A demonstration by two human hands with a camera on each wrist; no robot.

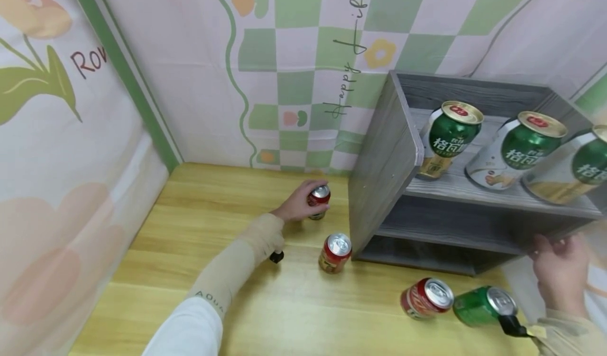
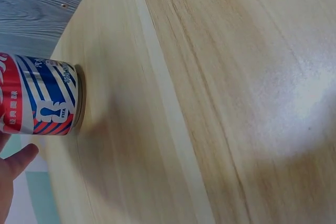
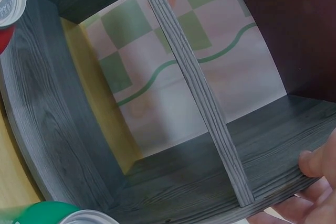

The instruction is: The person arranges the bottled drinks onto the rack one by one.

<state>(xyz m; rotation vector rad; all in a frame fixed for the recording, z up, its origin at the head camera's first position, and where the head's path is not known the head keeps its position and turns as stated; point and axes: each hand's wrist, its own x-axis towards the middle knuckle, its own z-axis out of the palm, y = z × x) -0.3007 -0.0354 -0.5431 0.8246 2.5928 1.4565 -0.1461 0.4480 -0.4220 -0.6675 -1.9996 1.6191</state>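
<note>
Near the back of the table, my left hand (image 1: pixel 297 203) holds a red soda can (image 1: pixel 319 197), with fingers and thumb on opposite sides. In the left wrist view that can (image 2: pixel 44 95) shows a blue-striped panel, its base at the tabletop. Another red soda can (image 1: pixel 334 253) stands upright just in front, beside the grey shelf unit (image 1: pixel 386 161). My right hand (image 1: pixel 561 269) grips the front edge of the shelf's right side panel. In the right wrist view, its thumb (image 3: pixel 314 162) lies on the inner side and the other fingers outside.
Three green-and-white cans, the leftmost one (image 1: pixel 450 140) among them, stand on the shelf's upper level. A red can (image 1: pixel 427 298) and a green can (image 1: pixel 483 306) are on the table before the shelf. Printed cloth (image 1: pixel 199 82) hangs behind and to the left.
</note>
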